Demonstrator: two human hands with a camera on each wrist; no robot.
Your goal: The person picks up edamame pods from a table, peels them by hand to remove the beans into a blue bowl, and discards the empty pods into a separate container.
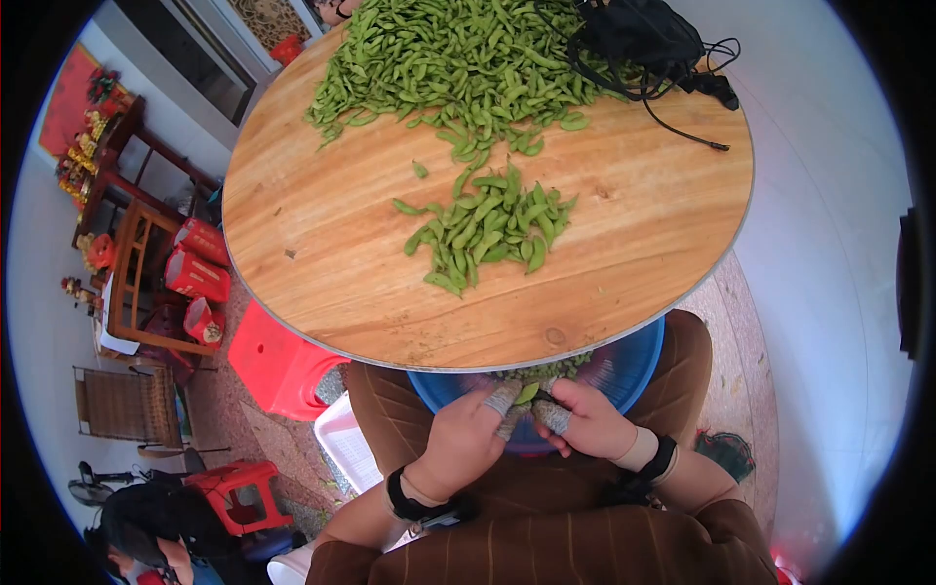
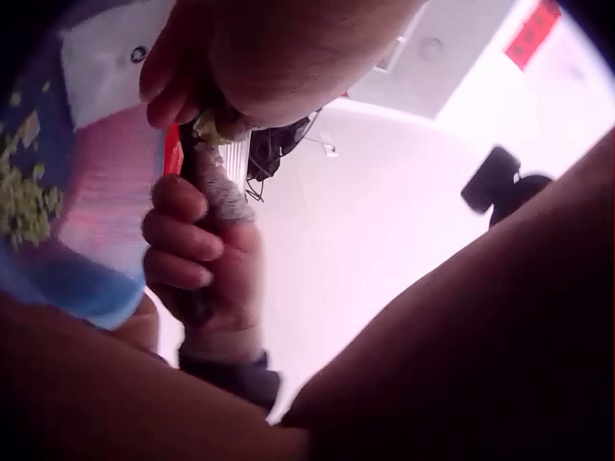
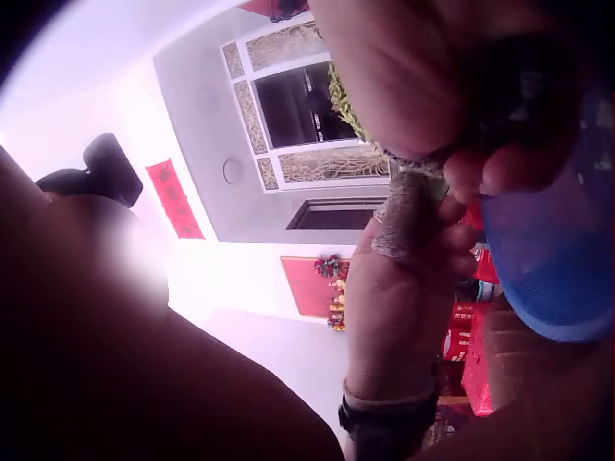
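Observation:
Both hands meet over a blue basin (image 1: pixel 643 356) at the lap, below the table's near edge. My left hand (image 1: pixel 460 439), grey tape around its thumb and a finger, pinches a green soybean pod (image 1: pixel 527 393). My right hand (image 1: pixel 597 421) meets it from the other side, its taped thumb at the pod and its other fingers curled. In the left wrist view, the right hand's taped thumb (image 2: pixel 223 192) reaches up to the pod (image 2: pixel 209 127). Something dark shows by the right fingers, mostly hidden. Small green beans (image 1: pixel 546 370) lie in the basin.
On the round wooden table (image 1: pixel 322 253) lie a small group of pods (image 1: pixel 487 229) and a large heap (image 1: pixel 458 58) behind. A black bag with cords (image 1: pixel 643 39) sits at the far right. A red stool (image 1: pixel 278 361) and white basket (image 1: pixel 349 444) stand to the left.

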